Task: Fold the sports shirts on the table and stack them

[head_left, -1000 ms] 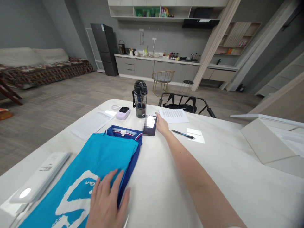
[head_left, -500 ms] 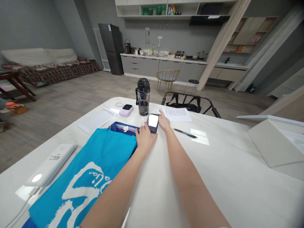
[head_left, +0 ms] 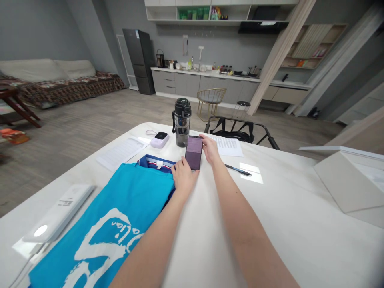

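Note:
A dark smartphone [head_left: 194, 154] with a dimly lit screen is tipped up a little off the white table. My right hand [head_left: 210, 150] grips its upper right edge, fingers partly hidden behind it. At the lower left corner, my left hand [head_left: 185, 177] holds the phone between thumb and fingers. A folded turquoise T-shirt [head_left: 136, 186] with white lettering lies left of my left forearm, a blue striped collar [head_left: 150, 161] showing at its top. Just behind the phone stands a black-lidded water bottle [head_left: 182, 124]. A pen [head_left: 240, 171] lies to the right of my right wrist.
A lilac gadget [head_left: 159, 139] sits left of the bottle. Printed sheets [head_left: 121, 152] lie at the left and another paper [head_left: 231, 147] behind my right hand. A white panel-like device [head_left: 61, 212] with a cable is at the left edge, a white box [head_left: 351, 182] at the right.
The phone has tilted up toward me, its top edge higher, and the bright glare has left its screen. My right hand has shifted slightly right and down with it.

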